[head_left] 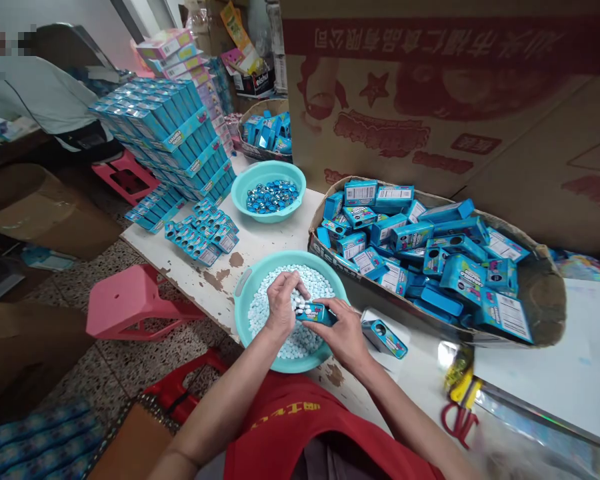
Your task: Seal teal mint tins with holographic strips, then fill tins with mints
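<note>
Over a turquoise bowl (pixel 241 319) full of small white candies (pixel 267 293), my two hands meet at a small blue tin (pixel 314 313). My right hand (pixel 345 328) grips the tin by its right end and tilts it on its side. Cupped at the tin's left end, my left hand (pixel 281 301) has curled fingers around some white candies, several of them lying at the tin's end. Just right of my right hand, another blue tin (pixel 389 339) lies on the table with a round opening showing.
A cardboard tray (pixel 550 293) with many blue tins stands right. Behind sits a turquoise bowl (pixel 237 193) of shiny blue lids (pixel 273 197). Stacked tins (pixel 180 140) rise at the left, near a person (pixel 45 93). Red scissors (pixel 460 420) lie right; a pink stool (pixel 125 300) stands left.
</note>
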### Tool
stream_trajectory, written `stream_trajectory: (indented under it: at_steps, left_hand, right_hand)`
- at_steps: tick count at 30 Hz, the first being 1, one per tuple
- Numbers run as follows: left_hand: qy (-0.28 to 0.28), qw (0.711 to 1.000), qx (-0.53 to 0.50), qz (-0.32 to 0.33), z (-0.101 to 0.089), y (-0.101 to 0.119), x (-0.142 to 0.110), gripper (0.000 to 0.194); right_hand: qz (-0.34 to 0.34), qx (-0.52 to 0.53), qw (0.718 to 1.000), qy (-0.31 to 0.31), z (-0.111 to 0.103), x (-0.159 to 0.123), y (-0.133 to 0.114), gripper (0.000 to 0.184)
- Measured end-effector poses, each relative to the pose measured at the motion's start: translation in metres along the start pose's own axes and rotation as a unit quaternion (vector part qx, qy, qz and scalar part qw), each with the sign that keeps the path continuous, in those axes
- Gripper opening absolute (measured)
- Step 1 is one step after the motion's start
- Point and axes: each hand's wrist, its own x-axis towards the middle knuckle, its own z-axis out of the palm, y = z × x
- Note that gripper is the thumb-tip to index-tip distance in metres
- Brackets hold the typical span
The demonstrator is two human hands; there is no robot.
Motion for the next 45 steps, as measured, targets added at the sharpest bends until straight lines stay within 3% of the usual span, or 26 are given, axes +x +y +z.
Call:
stream_trajectory:
  at_steps: [5, 18, 22, 24, 26, 29, 31, 33, 36, 40, 43, 45]
  left_hand:
    - [0.010, 1.000, 0.022, 0.020, 0.001, 0.000, 0.000, 0.028]
    - [-0.025, 1.000, 0.002, -0.010, 0.004, -0.001, 0.002, 0.028]
    - [-0.003, 0.999, -0.013, -0.034, -0.011, 0.002, 0.016, 0.030]
    - [-0.013, 0.997, 0.057, -0.043, -0.027, -0.004, 0.028, 0.030]
    - [-0.059, 0.971, 0.230, -0.029, -0.046, -0.015, 0.041, 0.024]
    - [-0.114, 0.847, 0.516, 0.060, -0.067, -0.041, 0.060, 0.011]
    - [-0.128, 0.777, 0.604, 0.124, -0.070, -0.060, 0.070, 0.019]
    - [-0.148, 0.742, 0.629, 0.178, -0.064, -0.076, 0.076, 0.026]
    - [-0.156, 0.722, 0.640, 0.212, -0.044, -0.093, 0.072, 0.032]
    - [-0.194, 0.687, 0.679, 0.171, -0.027, -0.101, 0.052, 0.031]
    - [-0.230, 0.676, 0.685, 0.147, -0.036, -0.101, 0.039, 0.028]
    - [-0.225, 0.710, 0.657, 0.118, -0.051, -0.100, 0.034, 0.023]
  right_hand:
    - [0.018, 0.010, 1.000, 0.013, 0.001, 0.000, 0.003, 0.034]
    - [0.030, 0.031, 0.999, 0.008, 0.001, 0.004, 0.011, 0.034]
    - [0.040, 0.074, 0.996, 0.016, -0.007, 0.002, 0.009, 0.034]
    - [0.044, 0.096, 0.994, 0.026, -0.012, 0.000, 0.008, 0.034]
    - [0.048, 0.115, 0.992, 0.035, -0.017, 0.000, 0.009, 0.036]
    - [0.065, 0.125, 0.989, 0.044, -0.019, 0.001, 0.011, 0.036]
    - [0.069, 0.128, 0.988, 0.043, -0.022, 0.001, 0.009, 0.037]
    - [0.064, 0.138, 0.987, 0.045, -0.028, 0.000, 0.004, 0.037]
    - [0.052, 0.167, 0.982, 0.071, -0.040, -0.003, -0.008, 0.038]
    - [0.040, 0.170, 0.979, 0.105, -0.040, 0.003, -0.009, 0.038]
    - [0.052, 0.128, 0.985, 0.100, -0.028, 0.012, 0.002, 0.036]
    - [0.057, 0.119, 0.987, 0.097, -0.021, 0.015, 0.009, 0.036]
